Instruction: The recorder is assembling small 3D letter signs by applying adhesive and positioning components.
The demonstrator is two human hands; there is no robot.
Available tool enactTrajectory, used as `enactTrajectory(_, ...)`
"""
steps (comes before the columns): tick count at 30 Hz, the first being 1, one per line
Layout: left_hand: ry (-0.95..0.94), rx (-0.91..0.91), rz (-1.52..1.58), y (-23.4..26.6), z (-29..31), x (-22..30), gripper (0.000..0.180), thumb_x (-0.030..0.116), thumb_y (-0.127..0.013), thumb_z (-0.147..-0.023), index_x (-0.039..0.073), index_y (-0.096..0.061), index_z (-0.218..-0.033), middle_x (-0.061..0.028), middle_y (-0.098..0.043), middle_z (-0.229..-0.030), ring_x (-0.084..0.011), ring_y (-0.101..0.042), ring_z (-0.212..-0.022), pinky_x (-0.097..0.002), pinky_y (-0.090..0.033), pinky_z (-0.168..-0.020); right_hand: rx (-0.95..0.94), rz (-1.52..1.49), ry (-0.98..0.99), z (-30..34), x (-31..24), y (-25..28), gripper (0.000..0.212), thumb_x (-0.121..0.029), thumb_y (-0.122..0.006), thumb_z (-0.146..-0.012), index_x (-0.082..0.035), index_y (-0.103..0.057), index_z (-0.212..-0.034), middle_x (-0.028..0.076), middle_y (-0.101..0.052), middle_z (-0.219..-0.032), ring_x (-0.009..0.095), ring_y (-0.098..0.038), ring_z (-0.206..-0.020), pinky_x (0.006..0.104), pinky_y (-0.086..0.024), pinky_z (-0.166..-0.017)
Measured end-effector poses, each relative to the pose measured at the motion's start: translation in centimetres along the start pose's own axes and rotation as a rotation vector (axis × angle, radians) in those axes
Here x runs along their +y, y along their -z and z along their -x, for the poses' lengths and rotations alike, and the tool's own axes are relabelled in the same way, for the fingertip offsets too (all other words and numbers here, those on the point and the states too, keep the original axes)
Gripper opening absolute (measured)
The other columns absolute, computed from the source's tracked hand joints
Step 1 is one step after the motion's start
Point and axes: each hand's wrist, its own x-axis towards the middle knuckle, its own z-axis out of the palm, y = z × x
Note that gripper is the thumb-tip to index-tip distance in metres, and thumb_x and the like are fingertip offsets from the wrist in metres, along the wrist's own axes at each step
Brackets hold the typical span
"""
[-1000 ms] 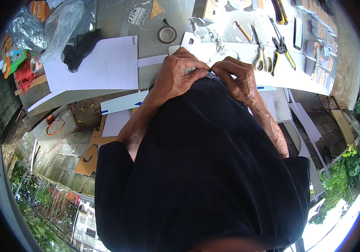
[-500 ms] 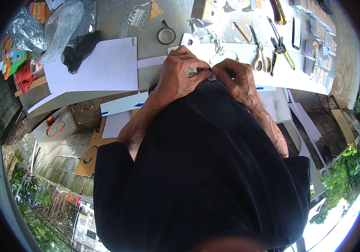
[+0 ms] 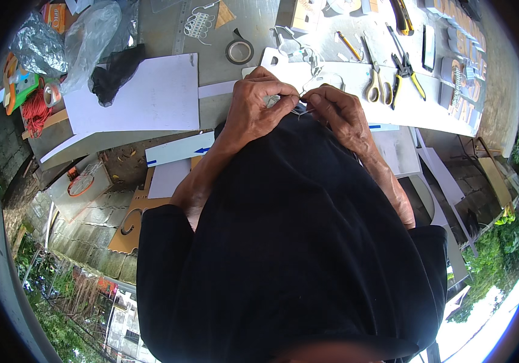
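My left hand (image 3: 259, 104) and my right hand (image 3: 341, 112) meet at the table's near edge, fingertips almost touching. Both are closed in a pinch on thin wire (image 3: 299, 112), whose pale ends stick out below the fingers; the exact joint is hidden. White wire (image 3: 315, 63) loops away beyond the hands, across a white cut-out piece (image 3: 275, 58). Just right of it lie scissors (image 3: 374, 85) and yellow-and-black wire pliers (image 3: 403, 69). A roll of dark tape (image 3: 239, 52) sits past my left hand.
A white sheet (image 3: 150, 91) covers the table's left, with black mesh (image 3: 116, 75) and clear plastic (image 3: 93, 36) on it. A bundle of white wired modules (image 3: 198, 25), a pencil (image 3: 349, 45) and a cutter knife (image 3: 401, 17) lie farther back. Raised letters (image 3: 465, 42) stand at right.
My left fingertips have shifted slightly left and up, and my right fingers have rolled a little. More of the pale wire ends shows below the pinch.
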Motion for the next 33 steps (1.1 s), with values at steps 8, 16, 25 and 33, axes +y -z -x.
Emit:
enactTrajectory(8,-0.058,-0.055,-0.083,-0.1,-0.2,-0.3,0.011,0.004,-0.077,-0.077,0.002,-0.077,-0.087,-0.0081,-0.067,-0.078,-0.0190,-0.062,-0.078,-0.0334,-0.049,-0.074,-0.042,0.240,0.183,-0.6,0.1,0.1,0.015,-0.011,-0.064,-0.095,0.002,-0.068,-0.100,0.013,-0.069,-0.087,0.022,-0.067,-0.074,0.0357,-0.051,-0.066)
enactTrajectory(16,0.230,-0.067,0.050,0.3,-0.2,0.1,0.013,0.010,-0.076,-0.081,0.000,-0.076,-0.089,-0.0102,-0.068,-0.079,-0.0182,-0.064,-0.079,-0.0326,-0.049,-0.074,0.079,0.311,0.354,-1.0,0.4,-1.0,0.008,-0.006,-0.068,-0.089,0.000,-0.066,-0.094,0.013,-0.065,-0.085,0.029,-0.067,-0.077,0.0394,-0.053,-0.068)
enactTrajectory(25,0.377,-0.178,0.129,0.8,0.0,-0.5,0.014,0.009,-0.072,-0.086,-0.001,-0.076,-0.095,-0.0117,-0.071,-0.087,-0.0171,-0.067,-0.085,-0.0290,-0.050,-0.080,0.020,0.539,0.550,-1.4,0.5,-0.5,0.008,-0.004,-0.070,-0.087,-0.002,-0.068,-0.093,0.011,-0.066,-0.085,0.029,-0.067,-0.081,0.0399,-0.055,-0.070)
enactTrajectory(33,0.412,-0.220,0.451,1.5,-1.0,-3.4,0.025,0.006,-0.066,-0.094,-0.002,-0.069,-0.117,-0.0106,-0.071,-0.100,-0.0153,-0.067,-0.096,-0.0273,-0.051,-0.089,-0.057,0.099,0.067,-3.9,0.6,1.0,0.020,-0.014,-0.061,-0.100,-0.002,-0.071,-0.112,0.007,-0.073,-0.085,0.013,-0.068,-0.078,0.0305,-0.055,-0.069)
